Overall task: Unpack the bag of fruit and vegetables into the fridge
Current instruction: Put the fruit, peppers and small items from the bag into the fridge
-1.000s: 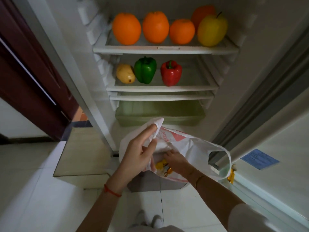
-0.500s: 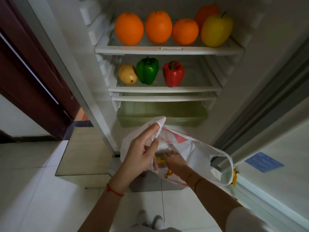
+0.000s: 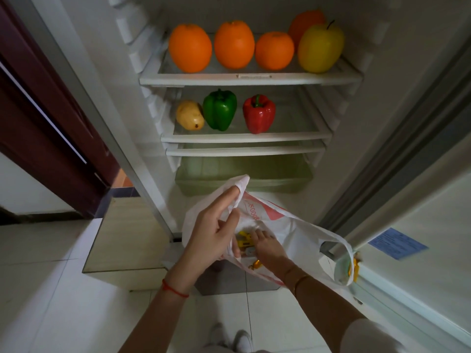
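Observation:
A white plastic bag [image 3: 300, 233] with red print hangs in front of the open fridge. My left hand [image 3: 214, 230] pinches its left rim and holds the mouth wide. My right hand [image 3: 267, 247] reaches inside the bag, fingers down among small yellow items [image 3: 244, 240]; what the fingers grasp is hidden. On the top shelf [image 3: 249, 79] sit several oranges [image 3: 190, 48] and a yellow apple [image 3: 319, 48]. The shelf below carries a mango [image 3: 190, 118], a green pepper [image 3: 219, 109] and a red pepper [image 3: 258, 114].
A pale green crisper drawer [image 3: 242, 179] sits at the fridge's bottom, just behind the bag. The open fridge door [image 3: 420, 250] stands at the right, a dark red wooden door [image 3: 46, 128] at the left. White floor tiles lie below, with my shoes [image 3: 229, 340] visible.
My right hand has shifted a little deeper and leftward inside the bag, toward the yellow items. The left hand keeps its hold on the rim.

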The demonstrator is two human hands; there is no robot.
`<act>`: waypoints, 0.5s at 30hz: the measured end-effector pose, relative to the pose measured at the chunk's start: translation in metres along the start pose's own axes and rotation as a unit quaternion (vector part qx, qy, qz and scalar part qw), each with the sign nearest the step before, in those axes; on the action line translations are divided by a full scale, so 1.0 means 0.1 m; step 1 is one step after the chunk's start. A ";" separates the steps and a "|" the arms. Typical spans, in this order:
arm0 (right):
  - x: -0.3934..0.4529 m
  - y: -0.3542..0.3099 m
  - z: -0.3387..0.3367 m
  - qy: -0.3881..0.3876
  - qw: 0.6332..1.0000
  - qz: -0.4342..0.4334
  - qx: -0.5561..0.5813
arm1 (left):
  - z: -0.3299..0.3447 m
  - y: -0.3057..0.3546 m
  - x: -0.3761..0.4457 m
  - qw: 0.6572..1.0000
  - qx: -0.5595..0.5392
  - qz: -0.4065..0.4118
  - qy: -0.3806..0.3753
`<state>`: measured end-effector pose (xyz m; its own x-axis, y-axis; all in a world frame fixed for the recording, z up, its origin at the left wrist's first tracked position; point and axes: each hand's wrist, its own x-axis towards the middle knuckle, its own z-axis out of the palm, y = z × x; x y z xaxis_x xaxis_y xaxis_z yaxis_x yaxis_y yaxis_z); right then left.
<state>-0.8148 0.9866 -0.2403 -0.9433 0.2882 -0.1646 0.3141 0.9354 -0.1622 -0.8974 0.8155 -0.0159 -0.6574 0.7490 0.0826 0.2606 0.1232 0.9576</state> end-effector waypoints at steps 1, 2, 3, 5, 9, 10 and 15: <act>0.00 -0.01 0.00 -0.008 1.000 0.004 -0.004 | 0.00 0.01 0.00 1.000 -0.001 -0.004 0.000; 0.02 -0.01 0.01 -0.016 1.000 0.005 -0.013 | 0.00 0.00 0.00 1.000 0.002 -0.005 0.003; 0.02 -0.02 0.01 -0.020 0.999 0.004 -0.024 | 0.00 -0.01 0.01 1.000 0.007 -0.004 0.005; 0.04 -0.04 0.04 -0.026 0.998 -0.004 -0.049 | 0.01 -0.04 0.02 1.000 0.011 0.004 0.005; 0.07 -0.04 0.17 -0.036 0.998 0.010 -0.050 | 0.02 -0.10 0.06 1.000 0.005 0.005 -0.002; 0.08 -0.04 0.18 -0.038 0.998 0.009 -0.050 | 0.03 -0.11 0.06 1.000 0.003 0.002 -0.004; 0.13 -0.01 0.19 -0.008 0.999 -0.023 -0.036 | 0.05 -0.13 0.10 0.999 0.033 0.002 0.010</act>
<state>-0.8255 0.9855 -0.2611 -0.9546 0.2413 -0.1748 0.2610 0.9602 -0.0995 -0.9042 0.8244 -0.0286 -0.6701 0.7365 0.0924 0.3090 0.1636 0.9369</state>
